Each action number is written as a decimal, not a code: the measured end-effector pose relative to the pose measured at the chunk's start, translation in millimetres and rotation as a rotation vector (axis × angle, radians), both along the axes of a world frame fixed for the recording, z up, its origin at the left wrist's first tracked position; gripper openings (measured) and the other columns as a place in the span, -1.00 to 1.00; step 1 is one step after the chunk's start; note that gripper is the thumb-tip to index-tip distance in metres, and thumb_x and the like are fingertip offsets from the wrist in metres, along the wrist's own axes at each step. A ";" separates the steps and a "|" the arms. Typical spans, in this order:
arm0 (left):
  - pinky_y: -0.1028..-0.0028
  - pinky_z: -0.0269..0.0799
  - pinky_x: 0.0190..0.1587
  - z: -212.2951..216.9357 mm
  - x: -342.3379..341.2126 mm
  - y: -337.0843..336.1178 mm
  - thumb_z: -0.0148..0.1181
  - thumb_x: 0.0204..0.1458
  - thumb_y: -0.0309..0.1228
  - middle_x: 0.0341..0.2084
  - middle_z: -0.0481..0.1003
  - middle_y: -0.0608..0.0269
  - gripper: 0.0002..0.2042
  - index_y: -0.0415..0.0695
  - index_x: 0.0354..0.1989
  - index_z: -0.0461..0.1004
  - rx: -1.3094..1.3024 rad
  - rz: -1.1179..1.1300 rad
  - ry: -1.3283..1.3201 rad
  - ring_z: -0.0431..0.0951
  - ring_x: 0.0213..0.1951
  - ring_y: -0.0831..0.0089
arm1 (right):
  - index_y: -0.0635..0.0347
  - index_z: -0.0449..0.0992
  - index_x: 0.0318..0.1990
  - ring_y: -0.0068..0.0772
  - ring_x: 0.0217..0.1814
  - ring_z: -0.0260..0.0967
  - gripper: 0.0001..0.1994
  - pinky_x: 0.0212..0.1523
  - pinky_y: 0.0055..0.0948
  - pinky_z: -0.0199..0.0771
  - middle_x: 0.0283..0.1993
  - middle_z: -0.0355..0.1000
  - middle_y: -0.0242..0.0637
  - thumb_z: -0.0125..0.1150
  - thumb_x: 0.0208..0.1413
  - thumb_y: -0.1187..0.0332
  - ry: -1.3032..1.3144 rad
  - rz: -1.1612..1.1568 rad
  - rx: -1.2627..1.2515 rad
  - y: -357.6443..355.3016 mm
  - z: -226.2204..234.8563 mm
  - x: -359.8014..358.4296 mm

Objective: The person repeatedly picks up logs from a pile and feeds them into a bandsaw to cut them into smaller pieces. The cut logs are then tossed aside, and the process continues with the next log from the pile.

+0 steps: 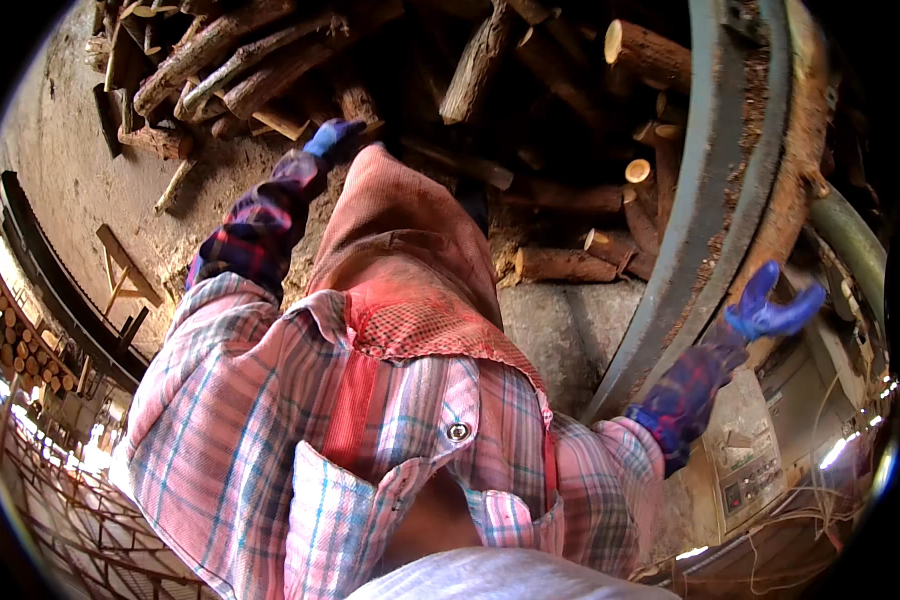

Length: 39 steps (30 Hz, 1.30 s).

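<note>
My right hand (775, 305), in a blue glove, reaches out to the right with its thumb and fingers spread, and nothing is in it. It is beside the lower end of a long debarked-looking log (802, 150) that lies along a grey metal rail (715, 130). My left hand (335, 138), also gloved in blue, is low on the left by the edge of my red apron (400, 220). The end of a short log (357, 103) is right above it. Its fingers are dark and partly hidden, so whether they grip anything does not show.
Piled logs (220, 50) are at the far left, and more cut logs (570, 265) lie in shadow ahead. A control panel (745, 460) with switches stands at the right. A wooden stand (125, 270) and a dark curved rail (55, 280) are at the left.
</note>
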<state>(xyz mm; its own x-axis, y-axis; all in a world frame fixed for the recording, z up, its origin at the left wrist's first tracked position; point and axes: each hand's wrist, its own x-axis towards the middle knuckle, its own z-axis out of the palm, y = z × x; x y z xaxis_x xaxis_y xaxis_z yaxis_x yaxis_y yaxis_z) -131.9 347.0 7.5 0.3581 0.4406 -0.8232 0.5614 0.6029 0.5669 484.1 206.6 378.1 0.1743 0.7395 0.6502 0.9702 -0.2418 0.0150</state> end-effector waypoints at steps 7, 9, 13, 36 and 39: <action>0.53 0.28 -0.57 -47.4 49.1 16.2 0.15 0.06 -0.20 -0.62 0.41 0.38 -0.79 -0.08 -0.44 0.47 -0.171 0.272 -0.039 0.35 -0.62 0.54 | 0.46 0.20 0.13 0.02 0.18 0.20 -0.33 0.20 -0.07 0.20 0.12 0.22 0.12 0.18 0.05 0.04 0.523 0.135 -0.324 -35.5 -42.8 -198.8; 0.53 0.33 -0.54 -50.0 66.6 8.7 0.18 0.04 -0.19 -0.58 0.42 0.38 -0.78 -0.09 -0.35 0.46 -0.045 0.182 -0.074 0.36 -0.58 0.54 | 0.44 0.28 0.07 0.04 0.11 0.27 -0.35 0.16 -0.08 0.23 0.08 0.29 0.06 0.21 0.01 0.03 1.127 0.086 -0.426 -59.8 -101.7 -248.2; 0.55 0.38 -0.51 -91.1 94.6 -30.3 0.14 0.09 -0.21 -0.50 0.45 0.34 -0.78 -0.09 -0.25 0.43 -0.296 0.377 -0.087 0.43 -0.48 0.55 | 0.23 0.18 0.23 -0.04 0.23 0.21 -0.26 0.16 -0.25 0.26 0.25 0.18 -0.07 0.26 -0.07 0.05 1.101 0.109 -1.075 -80.6 -335.4 -288.0; 0.55 0.38 -0.30 13.1 41.2 -81.8 0.14 0.10 -0.27 -0.39 0.44 0.36 -0.72 -0.18 -0.12 0.42 -0.268 0.174 -0.066 0.41 -0.38 0.56 | 0.35 0.46 -0.11 -0.29 -0.19 0.42 -0.37 -0.18 -0.37 0.44 -0.20 0.46 -0.13 0.50 -0.32 0.10 1.922 0.115 -1.714 -113.5 -371.9 -273.0; 0.60 0.30 -0.49 48.2 43.2 -89.2 0.10 0.13 -0.18 -0.55 0.39 0.44 -0.76 -0.12 -0.28 0.47 -0.312 0.066 -0.147 0.34 -0.55 0.60 | 0.35 0.36 0.01 -0.31 -0.08 0.38 -0.31 -0.08 -0.40 0.40 -0.08 0.42 -0.13 0.50 -0.30 0.19 2.140 -0.027 -1.455 -82.5 -275.4 -286.2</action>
<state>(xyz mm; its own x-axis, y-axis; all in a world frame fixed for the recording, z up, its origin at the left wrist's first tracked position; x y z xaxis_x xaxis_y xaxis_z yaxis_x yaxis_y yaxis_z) -88.6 257.9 55.8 0.4619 0.2025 -0.8635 0.4411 0.7922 0.4217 197.9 124.1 102.6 -0.3889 0.3376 -0.8572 -0.0439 -0.9362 -0.3487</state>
